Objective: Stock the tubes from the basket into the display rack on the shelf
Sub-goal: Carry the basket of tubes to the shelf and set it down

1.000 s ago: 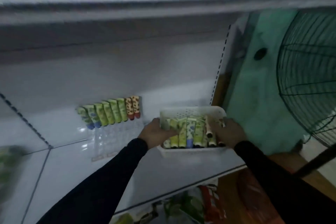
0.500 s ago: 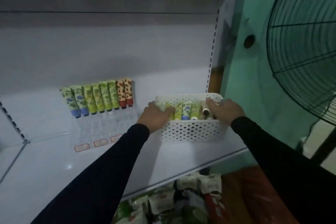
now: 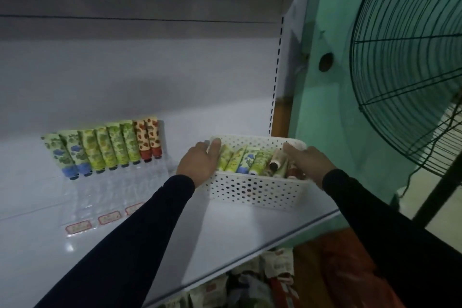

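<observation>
A white perforated basket (image 3: 255, 191) rests on the white shelf (image 3: 237, 227), right of centre. Several green, blue and red-patterned tubes (image 3: 246, 161) lie inside it. My left hand (image 3: 198, 164) grips the basket's left rim and my right hand (image 3: 307, 161) grips its right rim. To the left stands a clear display rack (image 3: 110, 195) with red labels along its front. Its back row holds several upright tubes (image 3: 107, 149): blue-capped ones at the left, green ones in the middle, two red-spotted ones at the right. The rack's front slots hold nothing.
A large dark wire fan (image 3: 410, 62) on a stand rises at the right, close to the shelf end. The perforated shelf upright (image 3: 276, 77) borders the bay. Packaged goods (image 3: 250, 282) fill the shelf below. A green wall (image 3: 332, 107) lies behind the fan.
The basket, tilted and held in the air a second ago, has come down flat onto the shelf. Both hands stay on its rims. The view has dropped lower.
</observation>
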`<act>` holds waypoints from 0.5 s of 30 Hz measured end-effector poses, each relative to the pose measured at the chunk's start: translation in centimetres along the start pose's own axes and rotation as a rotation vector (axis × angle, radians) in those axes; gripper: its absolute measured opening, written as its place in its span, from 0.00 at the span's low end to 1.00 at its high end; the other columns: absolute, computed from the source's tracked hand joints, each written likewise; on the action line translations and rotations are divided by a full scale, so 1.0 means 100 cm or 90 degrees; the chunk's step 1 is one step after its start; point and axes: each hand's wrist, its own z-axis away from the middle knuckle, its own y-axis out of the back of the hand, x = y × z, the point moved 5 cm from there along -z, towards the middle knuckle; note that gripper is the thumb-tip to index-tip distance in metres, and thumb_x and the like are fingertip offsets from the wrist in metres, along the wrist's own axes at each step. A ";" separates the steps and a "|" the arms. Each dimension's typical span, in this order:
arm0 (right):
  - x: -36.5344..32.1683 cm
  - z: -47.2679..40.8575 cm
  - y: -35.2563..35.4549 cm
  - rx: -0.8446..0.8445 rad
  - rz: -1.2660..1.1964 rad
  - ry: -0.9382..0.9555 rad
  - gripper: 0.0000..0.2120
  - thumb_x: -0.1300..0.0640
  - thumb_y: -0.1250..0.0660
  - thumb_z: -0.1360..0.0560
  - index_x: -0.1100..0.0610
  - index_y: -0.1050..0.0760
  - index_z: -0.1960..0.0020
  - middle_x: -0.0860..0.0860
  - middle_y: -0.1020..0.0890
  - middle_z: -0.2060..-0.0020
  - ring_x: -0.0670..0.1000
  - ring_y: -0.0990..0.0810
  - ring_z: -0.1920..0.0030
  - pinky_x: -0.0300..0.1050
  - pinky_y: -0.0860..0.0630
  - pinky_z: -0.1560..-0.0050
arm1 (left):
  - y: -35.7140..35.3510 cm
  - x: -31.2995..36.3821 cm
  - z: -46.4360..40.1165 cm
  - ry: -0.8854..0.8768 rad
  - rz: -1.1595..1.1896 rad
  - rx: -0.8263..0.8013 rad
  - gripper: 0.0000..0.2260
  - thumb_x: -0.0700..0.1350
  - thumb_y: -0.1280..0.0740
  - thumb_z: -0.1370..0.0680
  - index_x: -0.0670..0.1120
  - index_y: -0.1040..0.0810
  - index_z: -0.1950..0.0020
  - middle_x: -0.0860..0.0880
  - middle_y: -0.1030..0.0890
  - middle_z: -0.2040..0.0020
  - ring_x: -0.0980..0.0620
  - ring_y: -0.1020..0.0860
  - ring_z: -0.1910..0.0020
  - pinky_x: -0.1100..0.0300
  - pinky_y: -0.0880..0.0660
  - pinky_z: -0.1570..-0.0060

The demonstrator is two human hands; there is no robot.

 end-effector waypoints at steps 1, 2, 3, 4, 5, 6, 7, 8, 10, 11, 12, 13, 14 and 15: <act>0.000 -0.001 -0.001 0.010 -0.018 0.001 0.34 0.38 0.37 0.25 0.65 0.30 0.33 0.59 0.21 0.43 0.57 0.21 0.47 0.42 0.29 0.55 | -0.001 0.000 -0.004 -0.012 -0.002 -0.005 0.32 0.62 0.53 0.18 0.36 0.31 0.32 0.34 0.27 0.34 0.39 0.28 0.35 0.56 0.35 0.42; 0.000 -0.003 0.000 0.022 -0.031 -0.003 0.33 0.38 0.36 0.25 0.66 0.29 0.34 0.59 0.21 0.44 0.57 0.20 0.49 0.42 0.28 0.55 | -0.003 0.000 -0.008 -0.021 -0.001 -0.007 0.33 0.63 0.52 0.19 0.36 0.31 0.32 0.35 0.26 0.34 0.39 0.28 0.35 0.57 0.36 0.43; 0.001 -0.005 0.001 0.038 -0.044 -0.007 0.32 0.40 0.36 0.24 0.67 0.28 0.36 0.60 0.20 0.47 0.57 0.20 0.51 0.43 0.27 0.55 | -0.004 0.000 -0.012 -0.028 0.000 -0.006 0.34 0.64 0.51 0.19 0.36 0.31 0.32 0.37 0.26 0.33 0.40 0.28 0.35 0.58 0.37 0.45; 0.002 -0.007 0.002 0.054 -0.055 -0.009 0.30 0.41 0.36 0.24 0.68 0.27 0.38 0.60 0.20 0.51 0.56 0.21 0.56 0.44 0.26 0.57 | -0.005 0.002 -0.016 -0.037 -0.003 -0.006 0.34 0.65 0.50 0.19 0.37 0.31 0.31 0.39 0.26 0.32 0.41 0.27 0.35 0.59 0.38 0.47; 0.002 -0.009 0.004 0.071 -0.058 -0.007 0.28 0.42 0.36 0.23 0.68 0.25 0.42 0.59 0.19 0.56 0.54 0.22 0.61 0.42 0.26 0.60 | -0.006 0.005 -0.021 -0.049 -0.003 -0.011 0.34 0.66 0.49 0.20 0.37 0.30 0.32 0.40 0.26 0.32 0.42 0.27 0.36 0.59 0.37 0.47; 0.002 -0.009 0.007 0.093 -0.048 -0.004 0.27 0.42 0.36 0.23 0.68 0.25 0.45 0.58 0.20 0.60 0.52 0.23 0.65 0.41 0.28 0.65 | -0.008 0.009 -0.026 -0.063 0.004 -0.018 0.34 0.67 0.47 0.21 0.38 0.29 0.33 0.40 0.25 0.33 0.43 0.26 0.38 0.59 0.36 0.49; 0.003 -0.008 0.011 0.122 -0.035 0.003 0.26 0.42 0.36 0.23 0.67 0.24 0.48 0.57 0.21 0.62 0.51 0.24 0.66 0.40 0.31 0.69 | -0.011 0.013 -0.031 -0.081 0.016 -0.025 0.33 0.68 0.45 0.22 0.39 0.28 0.36 0.42 0.23 0.36 0.44 0.24 0.40 0.58 0.34 0.51; 0.003 -0.008 0.016 0.154 -0.028 0.015 0.25 0.43 0.35 0.23 0.67 0.24 0.49 0.57 0.20 0.61 0.51 0.23 0.66 0.39 0.34 0.71 | -0.013 0.018 -0.036 -0.105 0.028 -0.033 0.31 0.69 0.42 0.24 0.41 0.27 0.41 0.45 0.22 0.40 0.46 0.23 0.44 0.60 0.33 0.55; 0.003 -0.003 0.030 0.227 -0.041 0.065 0.20 0.45 0.34 0.24 0.64 0.24 0.54 0.58 0.19 0.61 0.54 0.21 0.64 0.39 0.33 0.71 | -0.021 0.032 -0.037 -0.158 0.054 -0.058 0.27 0.70 0.36 0.28 0.48 0.30 0.46 0.54 0.24 0.43 0.56 0.24 0.50 0.67 0.31 0.59; 0.003 0.002 0.037 0.266 -0.047 0.108 0.17 0.46 0.33 0.24 0.61 0.24 0.59 0.56 0.19 0.65 0.54 0.20 0.66 0.39 0.32 0.71 | -0.026 0.038 -0.036 -0.181 0.068 -0.077 0.28 0.70 0.33 0.30 0.50 0.31 0.41 0.54 0.26 0.40 0.57 0.25 0.48 0.67 0.30 0.55; 0.002 0.009 0.043 0.299 -0.050 0.156 0.15 0.48 0.32 0.24 0.59 0.25 0.63 0.55 0.20 0.68 0.53 0.20 0.68 0.40 0.30 0.71 | -0.031 0.042 -0.037 -0.197 0.071 -0.097 0.34 0.69 0.32 0.30 0.49 0.32 0.34 0.51 0.27 0.35 0.55 0.26 0.43 0.63 0.28 0.49; 0.002 0.016 0.047 0.321 -0.048 0.196 0.14 0.50 0.32 0.24 0.58 0.24 0.64 0.54 0.20 0.69 0.53 0.20 0.68 0.42 0.27 0.70 | -0.035 0.047 -0.038 -0.204 0.064 -0.121 0.41 0.69 0.30 0.32 0.48 0.37 0.28 0.48 0.30 0.30 0.53 0.28 0.37 0.58 0.28 0.42; 0.002 0.021 0.048 0.332 -0.044 0.222 0.13 0.51 0.33 0.23 0.59 0.22 0.62 0.55 0.19 0.68 0.54 0.18 0.66 0.47 0.23 0.65 | -0.038 0.050 -0.039 -0.205 0.060 -0.150 0.47 0.70 0.29 0.34 0.47 0.41 0.24 0.47 0.34 0.27 0.51 0.30 0.34 0.55 0.29 0.37; 0.002 0.025 0.048 0.333 -0.042 0.239 0.11 0.53 0.33 0.23 0.60 0.21 0.59 0.56 0.17 0.65 0.56 0.17 0.62 0.51 0.20 0.59 | -0.038 0.052 -0.040 -0.205 0.063 -0.181 0.52 0.72 0.29 0.37 0.48 0.44 0.23 0.46 0.37 0.25 0.52 0.32 0.33 0.55 0.30 0.36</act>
